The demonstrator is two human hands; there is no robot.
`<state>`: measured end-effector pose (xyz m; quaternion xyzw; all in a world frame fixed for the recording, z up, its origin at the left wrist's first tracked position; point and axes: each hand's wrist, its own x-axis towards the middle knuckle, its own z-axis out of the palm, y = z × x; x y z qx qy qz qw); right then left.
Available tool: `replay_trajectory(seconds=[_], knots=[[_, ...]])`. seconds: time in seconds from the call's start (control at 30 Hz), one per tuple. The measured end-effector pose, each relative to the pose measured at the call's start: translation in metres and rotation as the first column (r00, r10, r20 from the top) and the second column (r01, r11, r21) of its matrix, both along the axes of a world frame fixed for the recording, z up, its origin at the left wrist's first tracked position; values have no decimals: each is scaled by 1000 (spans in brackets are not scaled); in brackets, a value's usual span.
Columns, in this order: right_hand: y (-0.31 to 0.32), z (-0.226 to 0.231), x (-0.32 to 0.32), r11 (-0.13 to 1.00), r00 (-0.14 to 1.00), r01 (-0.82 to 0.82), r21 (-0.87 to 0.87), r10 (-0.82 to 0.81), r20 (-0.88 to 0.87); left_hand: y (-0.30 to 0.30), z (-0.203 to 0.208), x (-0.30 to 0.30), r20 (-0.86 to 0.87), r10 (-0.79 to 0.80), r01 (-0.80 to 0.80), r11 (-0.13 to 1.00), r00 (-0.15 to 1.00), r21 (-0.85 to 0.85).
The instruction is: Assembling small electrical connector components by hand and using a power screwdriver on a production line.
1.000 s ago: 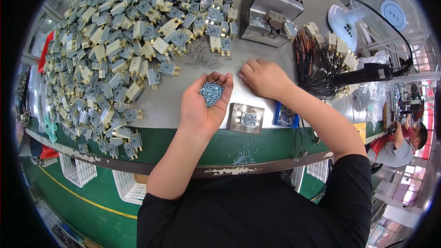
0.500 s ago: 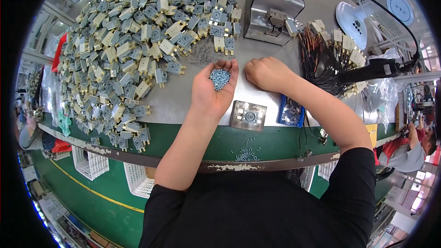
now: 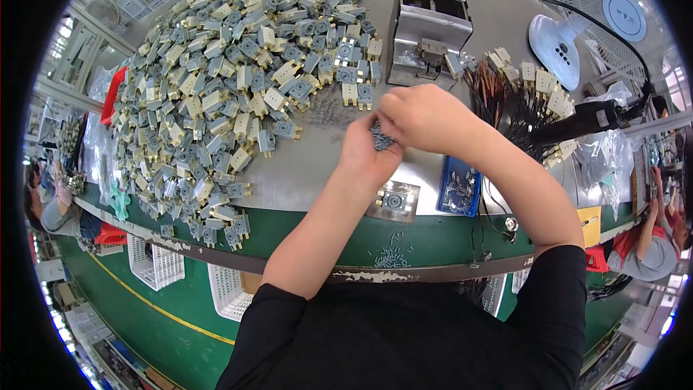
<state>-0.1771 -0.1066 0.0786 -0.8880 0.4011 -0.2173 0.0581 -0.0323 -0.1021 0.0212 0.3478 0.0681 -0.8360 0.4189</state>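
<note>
1. Left hand (image 3: pixel 368 150) was cupped open near the table's (image 3: pixel 317 166) front edge, holding tiny grey screws (image 3: pixel 380 136).
2. Right hand (image 3: pixel 422 117) pinched into that pile.
3. One tilt of the palm and I reckon they'd scatter.

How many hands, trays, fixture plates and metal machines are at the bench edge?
Person's own hands: 2, left hand and right hand
Small blue plastic tray: 1
Square metal fixture plate: 1
Grey box-shaped metal machine: 1
Total: 5
</note>
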Motion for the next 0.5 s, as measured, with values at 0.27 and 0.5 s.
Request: replay_trajectory(seconds=[0.27, 0.5], knots=[[0, 18, 5, 930, 972, -220, -294, 185, -142, 10, 17, -2, -325, -93, 58, 992, 941, -115], [4, 33, 1, 891, 948, -317, -325, 312, -70, 16, 12, 2, -506, -182, 84, 974, 843, -211]])
